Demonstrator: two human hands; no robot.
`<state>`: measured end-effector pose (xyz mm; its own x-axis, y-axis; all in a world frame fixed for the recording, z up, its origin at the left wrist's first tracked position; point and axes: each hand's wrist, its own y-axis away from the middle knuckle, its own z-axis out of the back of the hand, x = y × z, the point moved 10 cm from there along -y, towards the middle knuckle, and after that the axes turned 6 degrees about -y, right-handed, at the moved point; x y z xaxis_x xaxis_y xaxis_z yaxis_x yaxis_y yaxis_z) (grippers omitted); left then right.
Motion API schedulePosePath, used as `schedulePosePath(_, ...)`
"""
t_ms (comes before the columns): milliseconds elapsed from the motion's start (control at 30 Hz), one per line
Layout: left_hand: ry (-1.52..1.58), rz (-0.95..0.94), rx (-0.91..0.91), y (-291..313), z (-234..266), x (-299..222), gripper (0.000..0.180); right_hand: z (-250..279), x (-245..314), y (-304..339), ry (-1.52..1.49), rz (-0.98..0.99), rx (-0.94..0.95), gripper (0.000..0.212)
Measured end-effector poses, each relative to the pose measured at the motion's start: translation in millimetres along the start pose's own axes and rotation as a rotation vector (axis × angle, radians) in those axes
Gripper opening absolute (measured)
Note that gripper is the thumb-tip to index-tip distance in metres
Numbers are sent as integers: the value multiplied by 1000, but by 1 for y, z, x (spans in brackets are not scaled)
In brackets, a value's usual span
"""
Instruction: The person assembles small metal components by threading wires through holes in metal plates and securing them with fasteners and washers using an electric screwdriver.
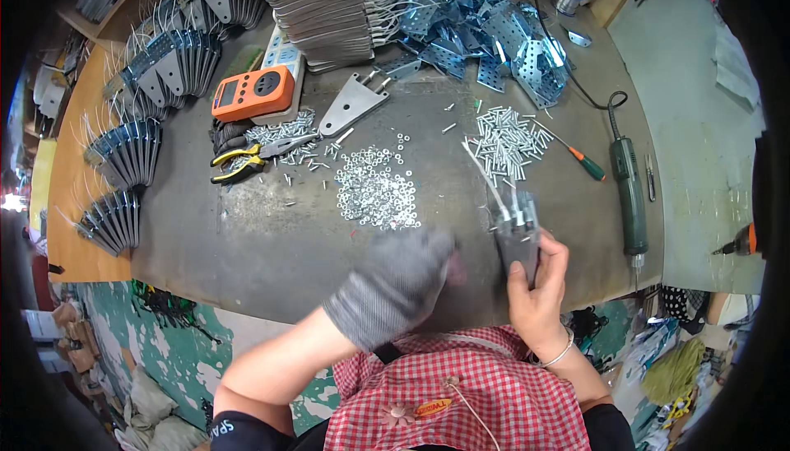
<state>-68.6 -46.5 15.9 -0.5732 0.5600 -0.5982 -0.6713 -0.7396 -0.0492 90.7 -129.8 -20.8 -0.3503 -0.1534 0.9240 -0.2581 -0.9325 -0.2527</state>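
My bare right hand (539,286) holds a dark grey tapered metal plate (517,252) upright, thumb on its face and fingers behind it. Screws stick out near the plate's top, and white wires (491,183) rise from it. To its left, my left hand (399,282), in a grey glove with bare fingertips, hovers over the bench, apart from the plate. Motion smears its fingers, so whether they hold anything is unclear. Just beyond the glove lies a pile of small nuts (377,192). Past the plate is a heap of silver screws (510,140).
At left stand rows of finished-looking plates (123,155). Perforated blue-tinted brackets (494,31) and stacked grey plates (309,11) fill the back. Yellow-handled pliers (247,159), an orange meter (253,93), a loose plate (352,105), a screwdriver (586,163) and a corded electric screwdriver (629,196) lie around.
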Motion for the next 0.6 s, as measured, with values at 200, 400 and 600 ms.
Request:
schedulePosePath(200, -158, 33, -235, 42, -8, 24, 19, -38, 4, -6, -195, -155, 171, 49)
schedulePosePath(400, 85, 48, -613, 31, 31, 11, 20, -62, 2, 3, -575, -416, 235, 50)
schedulePosePath(600, 89, 51, -593, 27, 14, 15, 23, -67, -3, 8, -864, -623, 165, 50)
